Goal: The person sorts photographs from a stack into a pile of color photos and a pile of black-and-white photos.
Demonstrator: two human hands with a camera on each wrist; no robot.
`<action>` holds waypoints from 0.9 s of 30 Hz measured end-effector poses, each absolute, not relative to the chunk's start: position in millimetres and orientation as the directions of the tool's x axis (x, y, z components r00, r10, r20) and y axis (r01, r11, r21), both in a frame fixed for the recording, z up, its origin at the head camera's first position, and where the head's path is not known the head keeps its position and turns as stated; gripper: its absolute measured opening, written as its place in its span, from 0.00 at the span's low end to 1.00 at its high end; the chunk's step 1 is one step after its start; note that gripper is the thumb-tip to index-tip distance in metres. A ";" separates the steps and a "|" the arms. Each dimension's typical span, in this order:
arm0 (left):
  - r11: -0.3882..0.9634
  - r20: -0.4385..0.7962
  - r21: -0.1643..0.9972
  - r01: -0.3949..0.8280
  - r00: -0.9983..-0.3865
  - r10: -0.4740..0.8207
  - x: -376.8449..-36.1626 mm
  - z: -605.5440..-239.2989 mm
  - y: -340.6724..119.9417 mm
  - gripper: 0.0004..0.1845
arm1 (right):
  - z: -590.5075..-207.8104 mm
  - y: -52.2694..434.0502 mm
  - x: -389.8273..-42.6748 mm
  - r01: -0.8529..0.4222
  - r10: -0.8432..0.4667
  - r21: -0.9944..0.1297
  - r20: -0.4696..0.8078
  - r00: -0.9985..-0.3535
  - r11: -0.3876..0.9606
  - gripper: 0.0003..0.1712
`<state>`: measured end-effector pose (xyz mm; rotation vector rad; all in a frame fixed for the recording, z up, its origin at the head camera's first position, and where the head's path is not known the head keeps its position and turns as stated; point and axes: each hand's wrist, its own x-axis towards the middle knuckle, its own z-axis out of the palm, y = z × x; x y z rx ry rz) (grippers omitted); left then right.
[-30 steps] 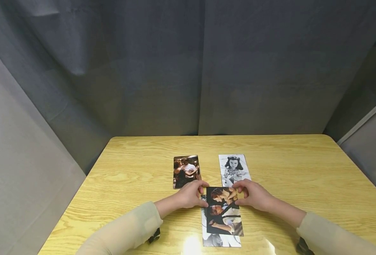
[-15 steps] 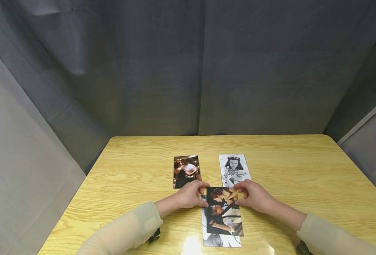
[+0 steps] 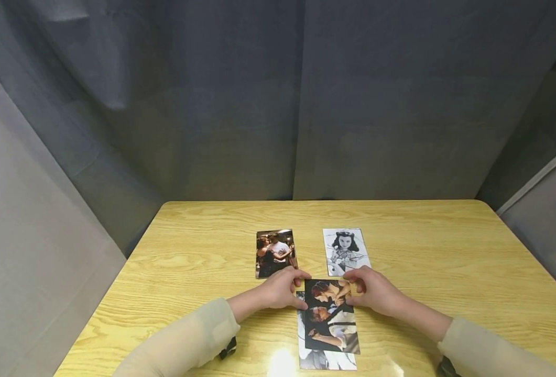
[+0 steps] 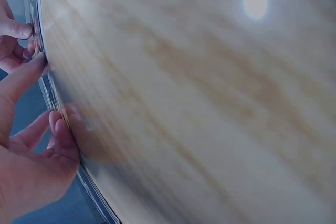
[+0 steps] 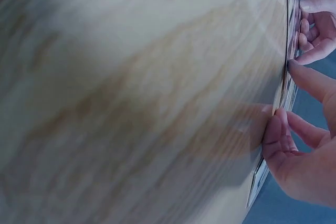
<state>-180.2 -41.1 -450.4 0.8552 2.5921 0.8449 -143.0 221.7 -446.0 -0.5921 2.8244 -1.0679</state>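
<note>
Grey curtains back a wood table (image 3: 202, 251); lower centre of the head view, both hands work a colour photo (image 3: 329, 319) lying atop another print (image 3: 327, 360). Left hand (image 3: 280, 289) pinches the photo's top-left corner, fingers curled, thumb over the edge; right hand (image 3: 377, 290) pinches the top-right corner likewise. Wrist views are blurry, but fingers (image 4: 60, 135) and (image 5: 275, 135) meet thin print edges at table level. Step, as I read it: squaring the photo on the stack or freeing it to lift. Next move needs both pinches firm w/ even pull so the lower print isn't dragged. Vs 1 s ago: hands and photo sit slightly lower in frame, grips unchanged. Above centre lie a couple photo (image 3: 275, 253) and a b/w portrait (image 3: 345, 251), untouched.
</note>
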 end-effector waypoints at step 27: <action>0.594 -0.091 0.703 0.392 -0.778 0.621 -169.9 -448.4 -39.2 0.35 | -447.7 217.1 -140.2 -0.305 -0.407 -0.731 0.042 -0.913 0.610 0.24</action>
